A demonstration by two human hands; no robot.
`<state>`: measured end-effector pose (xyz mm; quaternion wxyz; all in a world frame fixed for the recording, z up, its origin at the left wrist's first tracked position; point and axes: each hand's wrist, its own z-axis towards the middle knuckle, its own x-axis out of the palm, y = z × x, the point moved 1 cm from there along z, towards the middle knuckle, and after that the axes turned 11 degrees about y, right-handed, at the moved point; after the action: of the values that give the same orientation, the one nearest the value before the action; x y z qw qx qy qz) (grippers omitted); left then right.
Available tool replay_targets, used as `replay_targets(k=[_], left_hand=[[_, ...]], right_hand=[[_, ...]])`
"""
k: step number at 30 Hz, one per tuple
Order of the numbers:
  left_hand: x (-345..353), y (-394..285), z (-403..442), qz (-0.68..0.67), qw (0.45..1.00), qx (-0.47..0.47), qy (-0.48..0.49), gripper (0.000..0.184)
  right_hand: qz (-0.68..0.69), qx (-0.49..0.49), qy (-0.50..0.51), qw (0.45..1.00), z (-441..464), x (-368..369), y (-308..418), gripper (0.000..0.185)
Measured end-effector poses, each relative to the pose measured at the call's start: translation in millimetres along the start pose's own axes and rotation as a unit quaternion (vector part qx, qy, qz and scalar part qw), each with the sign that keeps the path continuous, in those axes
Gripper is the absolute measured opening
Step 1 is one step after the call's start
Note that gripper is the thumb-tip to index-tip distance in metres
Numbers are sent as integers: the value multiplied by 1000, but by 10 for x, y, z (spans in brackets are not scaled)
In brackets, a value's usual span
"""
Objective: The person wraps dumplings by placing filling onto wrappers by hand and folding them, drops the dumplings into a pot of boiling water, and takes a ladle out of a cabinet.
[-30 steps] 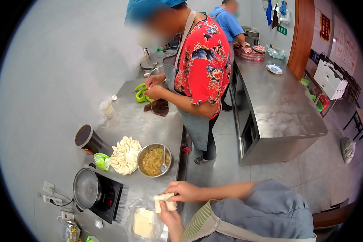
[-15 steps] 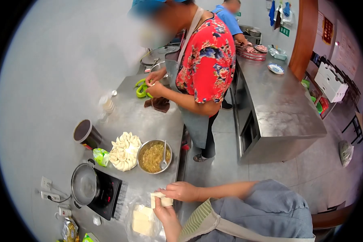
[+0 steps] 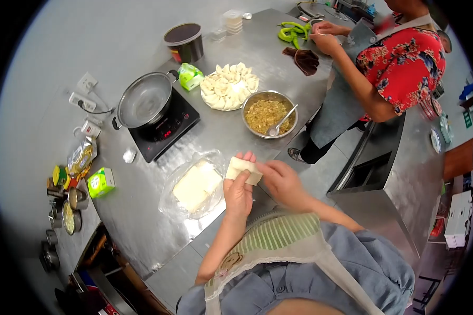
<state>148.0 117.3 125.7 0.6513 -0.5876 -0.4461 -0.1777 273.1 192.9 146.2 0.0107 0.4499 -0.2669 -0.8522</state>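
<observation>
My left hand (image 3: 237,198) holds a square, pale dough wrapper (image 3: 242,170), thumb on top and fingers underneath. My right hand (image 3: 285,182) is at the wrapper's right edge, fingertips closed against it. Left of the hands, a stack of square wrappers (image 3: 198,185) lies in a clear plastic bag (image 3: 168,202) on the steel table. Beyond the hands stands a metal bowl (image 3: 250,127) of chopped filling (image 3: 263,114) with a spoon (image 3: 284,122) in it. Beside the bowl is a plate of folded dumplings (image 3: 223,86), arranged in rings.
A lidded pan (image 3: 144,100) sits on a lit induction cooker (image 3: 165,128). Behind it are a dark tub (image 3: 184,44) and a green packet (image 3: 190,76). Across the table, a co-worker in a red floral shirt (image 3: 412,68) handles something near green peppers (image 3: 293,33). A tissue box (image 3: 101,182) stands left.
The view has swung, so the table and co-worker appear shifted and turned. My left hand still holds the wrapper; my right hand has moved from its top to its right edge.
</observation>
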Motion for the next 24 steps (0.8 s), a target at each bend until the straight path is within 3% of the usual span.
replay_targets(k=[1,3,4,6,7,9,15,24], left_hand=[[1,-53,-4,-14,1000,6,7,58],[-18,-87,2,-29,999,14,11,59],[-31,-87,2,-32,999,21,21,59],[-51,-68,-6,-36,999,26,32,60],[-62,-56,-5,-34,998,36,41,60],[-65,-40,-8,-32,997,45,50,60],[-68,-91,-50,36,999,34,22,50],[-158,-62,-72,104,993,49,-27,41]], right_hand=[[3,-3,4,1000,6,19,12,36],[154,130,-11,979,-18,38,-10,25],[156,130,-7,979,-13,65,-16,25],[346,225,73,908,5,156,-78,21],[346,226,73,908,22,198,-81,21],[583,281,103,755,47,313,-78,23],[625,314,34,714,69,361,-104,23],[611,352,-10,709,71,453,-116,24]])
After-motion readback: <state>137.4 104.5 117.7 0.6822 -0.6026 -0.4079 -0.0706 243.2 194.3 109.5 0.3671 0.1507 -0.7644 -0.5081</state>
